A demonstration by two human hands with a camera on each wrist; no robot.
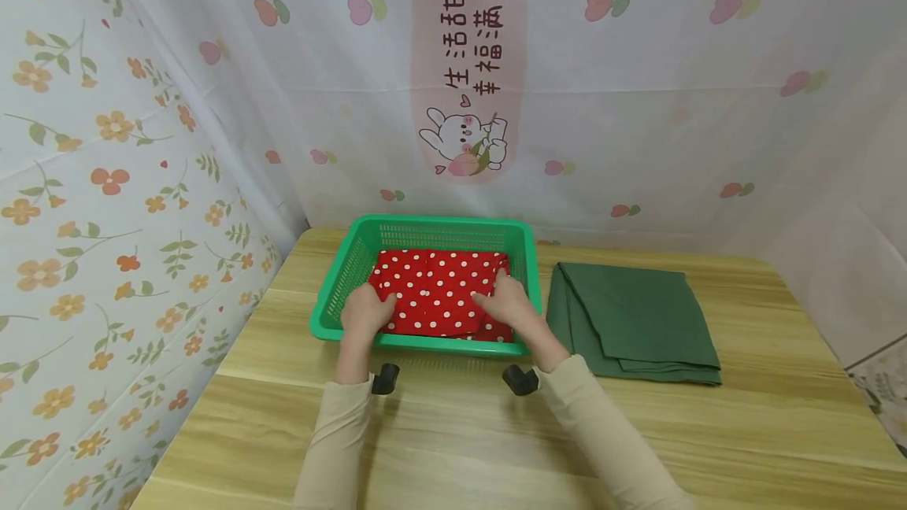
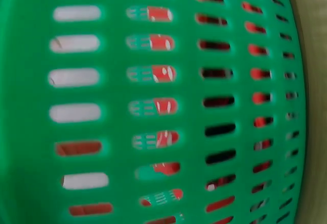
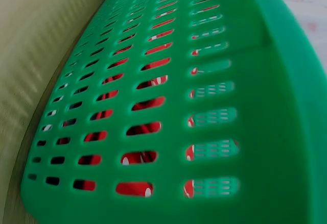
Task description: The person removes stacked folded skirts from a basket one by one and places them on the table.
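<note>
A floral cloth hanging (image 1: 142,164) printed with orange blossoms lines the scene at 9 o'clock, beside a wood-grain table (image 1: 453,455). On the table stands a green slotted plastic basket (image 1: 439,344), its one visible load a folded red polka-dot cloth (image 1: 435,313) with white spots, which spreads across most of the floor. Red also shows through the wall slots in both wrist views.

A person in beige sleeves (image 1: 333,447) reaches in from 6 o'clock. The left hand (image 1: 366,312) sits at the red cloth's 9 o'clock edge, thumb pointing toward 3 o'clock over the fabric; its other fingers are largely hidden, and whether they grip cannot be told. A white backdrop (image 1: 673,124) with a rabbit drawing (image 1: 464,142) and Chinese lettering rises behind the basket at 12 o'clock.

The right hand (image 1: 512,304) lies at the red cloth's 3 o'clock edge, thumb and forefinger spread apart, the thumb toward 9 o'clock and the forefinger toward 11; whether it pinches the fabric cannot be told. The red cloth thus lies between the two hands. Outside the basket, between 3 and 4 o'clock, a folded dark-green cloth (image 1: 645,321) rests on the table.
</note>
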